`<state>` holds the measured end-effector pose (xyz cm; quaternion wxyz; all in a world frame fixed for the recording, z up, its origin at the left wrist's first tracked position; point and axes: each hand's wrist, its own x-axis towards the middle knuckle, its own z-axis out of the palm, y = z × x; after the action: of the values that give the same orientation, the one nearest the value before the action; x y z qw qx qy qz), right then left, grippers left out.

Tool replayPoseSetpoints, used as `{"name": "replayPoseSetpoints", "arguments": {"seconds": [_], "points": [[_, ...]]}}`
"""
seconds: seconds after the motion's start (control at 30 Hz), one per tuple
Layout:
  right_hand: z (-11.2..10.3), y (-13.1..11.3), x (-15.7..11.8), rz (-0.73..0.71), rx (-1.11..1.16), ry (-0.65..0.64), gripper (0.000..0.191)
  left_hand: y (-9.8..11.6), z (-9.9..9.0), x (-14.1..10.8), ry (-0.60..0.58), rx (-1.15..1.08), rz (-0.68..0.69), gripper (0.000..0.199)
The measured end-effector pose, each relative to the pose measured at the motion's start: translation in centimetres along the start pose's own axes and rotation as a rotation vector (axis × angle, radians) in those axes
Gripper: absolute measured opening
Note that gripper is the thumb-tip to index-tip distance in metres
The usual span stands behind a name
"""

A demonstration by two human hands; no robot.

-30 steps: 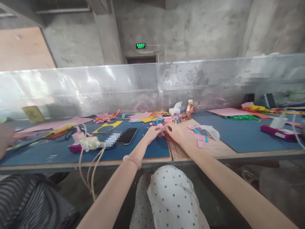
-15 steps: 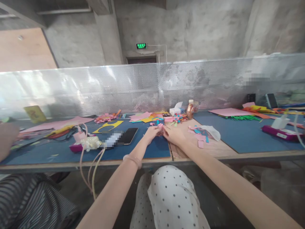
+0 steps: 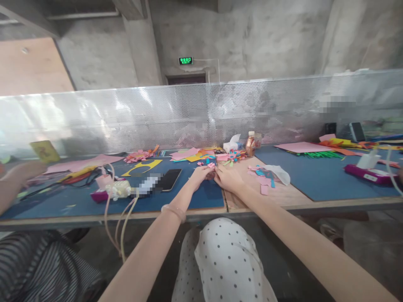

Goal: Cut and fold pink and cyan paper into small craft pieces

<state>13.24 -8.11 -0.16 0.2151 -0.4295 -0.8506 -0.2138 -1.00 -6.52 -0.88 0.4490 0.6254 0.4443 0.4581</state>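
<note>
My left hand [image 3: 201, 175] and my right hand [image 3: 227, 177] meet over the near middle of the table, fingertips pinched together. Between them they grip a small piece of pink paper [image 3: 211, 165]; its exact shape is too small to make out. Just beyond my fingers lie little pink and blue paper bits [image 3: 209, 160]. A paper flower [image 3: 234, 156] in pink, blue and orange rests behind my right hand. To the right of that hand, pink and blue paper scraps [image 3: 266, 181] lie beside a crumpled white tissue [image 3: 278, 173].
Left of my hands are a black phone [image 3: 171, 179], a yellow sheet with round cut-outs [image 3: 143, 167] and a purple power strip [image 3: 100, 196] with cables. A bottle [image 3: 250, 144] and a tissue pack [image 3: 232, 145] stand at the back, before a perforated metal screen [image 3: 176, 113]. Another person's hand [image 3: 19, 174] is far left.
My hands stay pinched together in almost the same place. At far left, the other person's hand has shifted away over the table. The view has moved very slightly.
</note>
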Motion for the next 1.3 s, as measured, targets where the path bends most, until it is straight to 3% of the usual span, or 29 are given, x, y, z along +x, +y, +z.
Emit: {"name": "replayPoseSetpoints", "arguments": {"seconds": [0.4, 0.9, 1.3], "points": [[0.5, 0.58, -0.09, 0.041, 0.134, 0.132, 0.033, -0.23, -0.22, 0.08, -0.022, -0.012, 0.031, 0.025], [0.04, 0.17, -0.12, -0.007, 0.017, 0.026, 0.037, -0.42, -0.28, 0.26, -0.021, -0.035, 0.034, 0.025], [0.35, 0.4, -0.07, -0.051, 0.051, 0.049, 0.04, -0.14, -0.27, 0.16, -0.018, -0.04, 0.016, 0.025]]}}
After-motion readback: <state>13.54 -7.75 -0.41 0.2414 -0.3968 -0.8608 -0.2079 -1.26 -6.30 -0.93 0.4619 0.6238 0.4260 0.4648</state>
